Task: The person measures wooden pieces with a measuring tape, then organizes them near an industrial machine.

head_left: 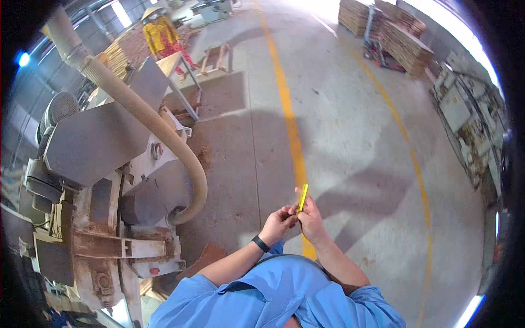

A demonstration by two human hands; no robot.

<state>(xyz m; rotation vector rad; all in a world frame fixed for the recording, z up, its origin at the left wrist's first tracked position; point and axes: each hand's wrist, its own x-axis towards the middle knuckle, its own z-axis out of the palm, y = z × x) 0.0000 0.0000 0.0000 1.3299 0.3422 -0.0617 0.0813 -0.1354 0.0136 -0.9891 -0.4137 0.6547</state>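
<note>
Yellow strip (303, 197) juts from the right hand (311, 223), clamped there; the left hand (276, 225) meets it, its own grip unclear. Probably light and stiff, best held near its lower end.

I inspected the view and found no readable text, label, brand, number or sign; any marks on the yellow strip (303, 198) were too small.

The machine (101, 145) stands left of the hands (311, 223), stacked boards (403, 48) ahead right.
</note>
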